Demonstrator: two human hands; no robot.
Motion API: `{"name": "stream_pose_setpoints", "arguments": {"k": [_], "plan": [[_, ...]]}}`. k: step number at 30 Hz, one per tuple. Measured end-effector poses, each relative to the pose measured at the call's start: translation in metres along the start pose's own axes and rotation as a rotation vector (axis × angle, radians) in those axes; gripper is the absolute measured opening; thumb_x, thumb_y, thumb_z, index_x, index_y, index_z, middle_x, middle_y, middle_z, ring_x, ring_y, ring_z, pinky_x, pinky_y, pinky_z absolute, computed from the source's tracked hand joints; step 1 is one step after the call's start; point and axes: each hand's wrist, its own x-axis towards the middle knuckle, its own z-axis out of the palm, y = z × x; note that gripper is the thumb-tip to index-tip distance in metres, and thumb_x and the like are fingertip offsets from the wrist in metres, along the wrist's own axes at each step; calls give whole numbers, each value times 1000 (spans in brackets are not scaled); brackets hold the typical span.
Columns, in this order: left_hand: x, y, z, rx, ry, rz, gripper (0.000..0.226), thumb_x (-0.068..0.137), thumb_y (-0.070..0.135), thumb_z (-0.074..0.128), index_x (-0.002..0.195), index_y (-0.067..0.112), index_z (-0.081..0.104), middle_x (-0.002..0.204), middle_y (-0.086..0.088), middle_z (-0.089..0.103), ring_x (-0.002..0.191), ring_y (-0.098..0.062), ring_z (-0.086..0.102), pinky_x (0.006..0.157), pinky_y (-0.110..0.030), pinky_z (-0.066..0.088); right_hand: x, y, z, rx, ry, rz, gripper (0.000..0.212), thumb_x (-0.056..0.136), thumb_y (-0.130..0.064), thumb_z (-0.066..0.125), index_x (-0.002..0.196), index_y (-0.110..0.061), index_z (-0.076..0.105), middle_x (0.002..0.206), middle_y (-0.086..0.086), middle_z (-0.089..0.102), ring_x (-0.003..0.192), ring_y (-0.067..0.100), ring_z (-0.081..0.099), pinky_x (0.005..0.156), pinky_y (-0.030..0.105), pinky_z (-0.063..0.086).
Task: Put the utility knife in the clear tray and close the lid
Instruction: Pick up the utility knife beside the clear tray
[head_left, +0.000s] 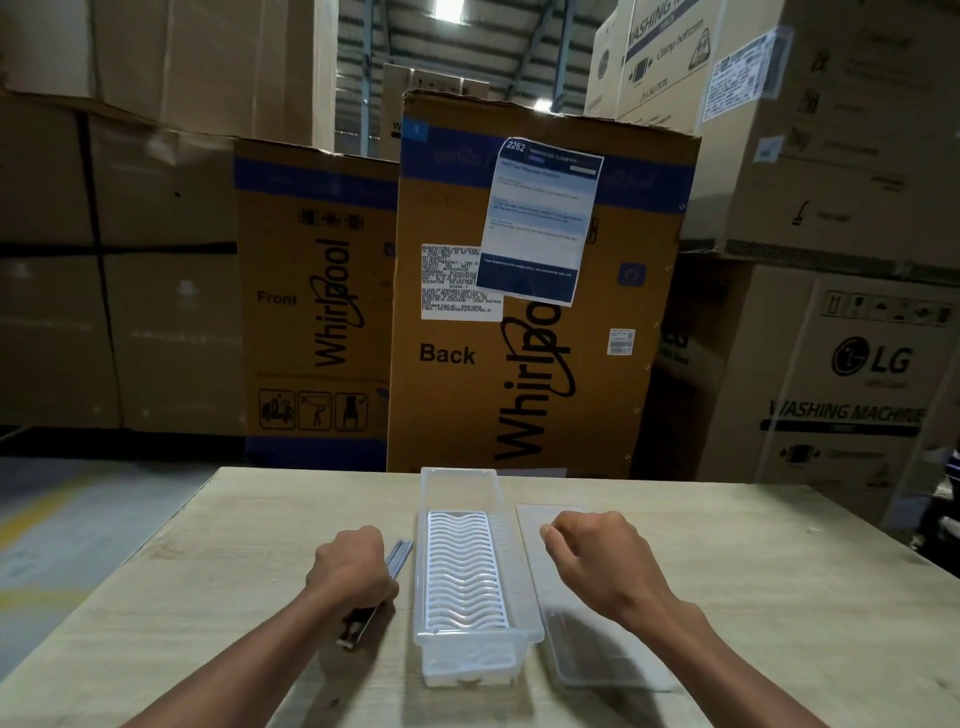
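A long clear tray (519, 597) stands lengthwise in the middle of the table, open, with a white wavy grid insert (464, 571) lying inside. Its clear lid (597, 644) lies flat on the table just right of the tray. The utility knife (397, 558), slim and metallic with a dark end, lies just left of the tray. My left hand (353, 569) covers the knife's middle with fingers curled around it. My right hand (597, 558) hovers above the far part of the lid, fingers loosely curled, holding nothing.
The light wooden table (753, 597) ends at a far edge just behind the tray. Large cardboard appliance boxes (540, 312) stand close behind it and stack up on both sides. Grey floor with yellow lines (62, 519) lies to the left.
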Motion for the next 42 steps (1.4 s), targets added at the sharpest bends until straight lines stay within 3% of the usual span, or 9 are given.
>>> {"name": "stream_pose_setpoints", "arguments": {"k": [13,18,22,25,28,31,33,37,42], "plan": [[-2,6,-7,35,-40,33,37,83,37,76,94,18,45,89,3,52,87,-16,53,69,-25,40,3,-4,2,27,-24,6,34,101,-40,52,87,-19,75,76,-4,74,63,12,65,60,29,56],[-4,1,-8,-16,-50,45,31,88,30,72,93,17,44,88,3,52,87,-16,52,59,-21,36,5,-1,9,39,-13,15,35,99,-41,52,81,-20,73,70,-5,72,59,14,65,62,38,61],[-2,-4,-3,-19,-31,57,21,91,24,70,93,19,49,93,1,55,88,-17,56,69,-25,46,6,2,13,51,7,21,36,98,-42,51,80,-19,73,69,-6,72,59,13,65,62,39,61],[0,-1,-13,-76,81,28,19,92,24,71,91,17,53,93,-1,61,83,-15,60,66,-25,52,6,5,14,71,15,36,36,98,-43,52,79,-19,73,67,-7,71,59,13,65,62,39,61],[-2,9,-42,-451,216,100,13,91,21,72,88,11,65,86,-5,70,76,-18,66,63,-31,52,8,3,7,198,70,67,33,96,-38,56,76,-19,73,67,-4,72,61,13,67,62,41,61],[-24,35,-73,-1018,66,283,10,92,17,71,94,7,70,86,-7,72,80,-20,70,67,-29,54,14,-18,-15,582,131,145,18,96,-25,63,82,-21,74,79,-4,76,72,11,74,68,37,65],[-41,54,-80,-1213,-12,355,17,92,18,70,99,2,69,87,-8,70,83,-21,70,72,-33,56,15,-38,-33,827,77,165,8,97,-25,64,96,-23,72,93,-2,77,82,11,75,74,35,65],[-58,79,-78,-1331,-28,434,20,92,24,70,100,5,70,86,-10,74,82,-24,75,77,-36,63,15,-60,-52,975,-72,79,35,94,-28,69,129,-25,62,116,-3,73,104,11,72,88,33,62],[-64,86,-80,-1355,-58,509,22,91,24,70,101,5,68,94,-15,77,88,-27,78,73,-34,64,15,-63,-57,858,-61,18,52,90,-19,75,138,-29,55,120,-5,70,113,14,68,97,39,59]]}}
